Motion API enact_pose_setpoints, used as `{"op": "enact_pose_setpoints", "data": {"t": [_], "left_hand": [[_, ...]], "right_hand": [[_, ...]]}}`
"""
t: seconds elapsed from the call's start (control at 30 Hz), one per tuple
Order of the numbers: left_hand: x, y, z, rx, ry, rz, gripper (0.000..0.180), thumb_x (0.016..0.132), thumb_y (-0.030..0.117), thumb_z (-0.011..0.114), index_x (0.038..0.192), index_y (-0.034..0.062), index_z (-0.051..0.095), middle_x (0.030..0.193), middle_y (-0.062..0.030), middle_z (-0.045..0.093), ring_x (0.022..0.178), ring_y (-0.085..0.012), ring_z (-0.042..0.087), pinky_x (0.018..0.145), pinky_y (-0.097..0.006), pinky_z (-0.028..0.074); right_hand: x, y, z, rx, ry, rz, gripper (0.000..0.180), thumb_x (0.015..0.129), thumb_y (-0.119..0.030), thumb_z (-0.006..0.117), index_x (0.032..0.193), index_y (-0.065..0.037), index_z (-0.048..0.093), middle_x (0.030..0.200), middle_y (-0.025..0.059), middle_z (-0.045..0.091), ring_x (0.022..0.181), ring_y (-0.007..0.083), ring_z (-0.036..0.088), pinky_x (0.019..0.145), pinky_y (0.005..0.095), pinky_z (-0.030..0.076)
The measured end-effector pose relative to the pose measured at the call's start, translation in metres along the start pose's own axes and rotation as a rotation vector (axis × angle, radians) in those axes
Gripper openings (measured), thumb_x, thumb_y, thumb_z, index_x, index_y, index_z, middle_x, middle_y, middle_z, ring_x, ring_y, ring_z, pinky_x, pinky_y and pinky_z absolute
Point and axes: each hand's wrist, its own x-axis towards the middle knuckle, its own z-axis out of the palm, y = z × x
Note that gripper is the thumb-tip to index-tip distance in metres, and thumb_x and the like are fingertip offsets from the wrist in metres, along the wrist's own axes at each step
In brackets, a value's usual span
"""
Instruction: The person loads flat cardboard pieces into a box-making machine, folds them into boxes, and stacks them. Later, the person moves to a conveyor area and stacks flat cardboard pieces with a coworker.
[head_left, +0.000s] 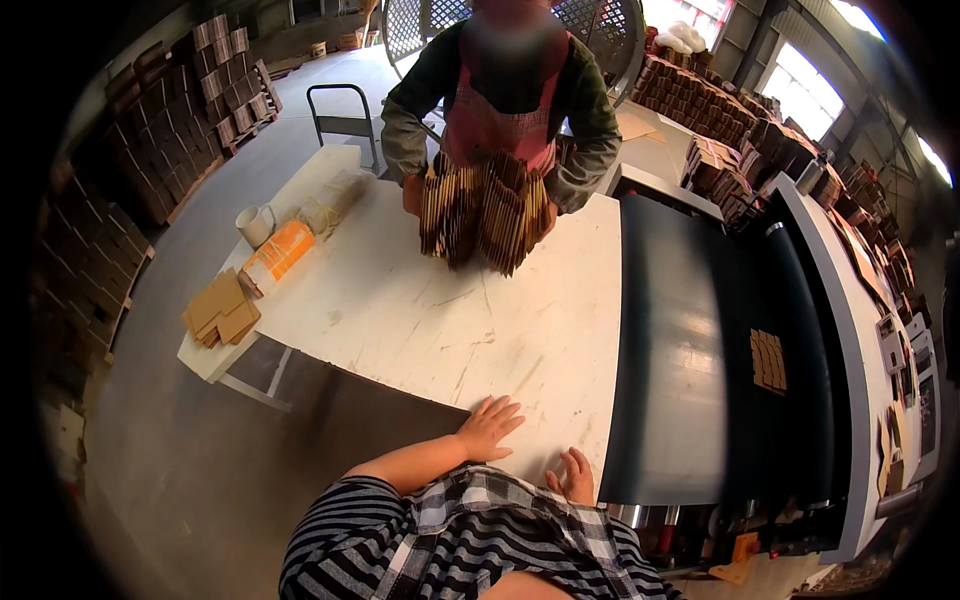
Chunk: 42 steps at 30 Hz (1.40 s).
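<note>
My left hand (488,430) lies flat on the near edge of the white table (470,320), its fingers spread and holding nothing. To its right, my right hand (573,479) is at the same edge, close to the conveyor, with its fingers loosely bent and apart and nothing visible in them. Across the table a person in a red apron grips an upright bundle of folded brown cardboard pieces (485,215) from both sides. On the dark conveyor belt (670,350) rests one small, slotted cardboard piece (768,361).
At the table's left end are a white mug (256,225), an orange-and-white wrapped roll (279,256) and some flat cardboard pieces (221,308). A hand cart (345,124) stands behind. Cardboard stacks (165,120) line the left; more stacks (700,100) fill the back right.
</note>
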Motion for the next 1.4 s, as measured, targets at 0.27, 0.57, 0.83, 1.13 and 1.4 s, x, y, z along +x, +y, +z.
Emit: {"op": "enact_pose_setpoints", "data": {"t": [0.27,0.57,0.83,1.13,1.4], "left_hand": [[0.025,-0.003,-0.003,0.040,0.093,-0.007,0.077,0.077,0.048,0.064,0.141,0.0149,0.037,0.150,-0.0113,0.026,0.141,-0.0325,0.016,0.113,-0.052,0.010],[0.045,0.000,0.012,0.072,-0.014,-0.026,0.075,0.080,0.052,0.059,0.142,0.0160,0.036,0.151,-0.0102,0.023,0.142,-0.0320,0.012,0.114,-0.051,0.006],[0.045,0.004,0.013,0.074,0.008,-0.063,0.074,0.081,0.053,0.057,0.141,0.0154,0.037,0.150,-0.0094,0.025,0.141,-0.0306,0.012,0.114,-0.051,0.007],[0.044,0.001,0.007,-0.046,0.154,0.001,0.068,0.079,0.047,0.063,0.133,0.0086,0.046,0.143,-0.0116,0.036,0.137,-0.0342,0.024,0.111,-0.053,0.016],[0.046,0.007,0.002,-0.059,0.056,-0.037,0.066,0.083,0.051,0.056,0.133,0.0086,0.048,0.144,-0.0098,0.036,0.139,-0.0307,0.020,0.112,-0.051,0.014]], "right_hand": [[-0.008,0.005,-0.006,-0.035,0.019,-0.006,0.051,0.072,-0.023,0.076,0.113,-0.001,0.055,0.119,0.0271,0.052,0.106,0.0432,0.053,0.090,0.0466,0.045],[-0.012,0.000,-0.016,-0.018,0.031,0.026,0.050,0.072,-0.023,0.075,0.112,-0.001,0.055,0.119,0.0266,0.052,0.107,0.0426,0.052,0.091,0.0463,0.044],[0.014,-0.009,-0.036,-0.004,-0.006,-0.011,0.052,0.076,-0.021,0.072,0.119,-0.001,0.052,0.124,0.0245,0.050,0.113,0.0422,0.049,0.095,0.0458,0.041],[0.278,-0.088,-0.039,-0.130,0.032,-0.580,0.069,0.079,-0.029,0.068,0.137,-0.006,0.039,0.141,0.0146,0.040,0.132,0.0350,0.033,0.107,0.0483,0.025],[0.450,-0.095,0.029,-0.510,-0.060,-0.571,0.081,0.079,-0.046,0.063,0.143,-0.006,0.033,0.147,0.0122,0.032,0.139,0.0283,0.022,0.113,0.0470,0.015]]}}
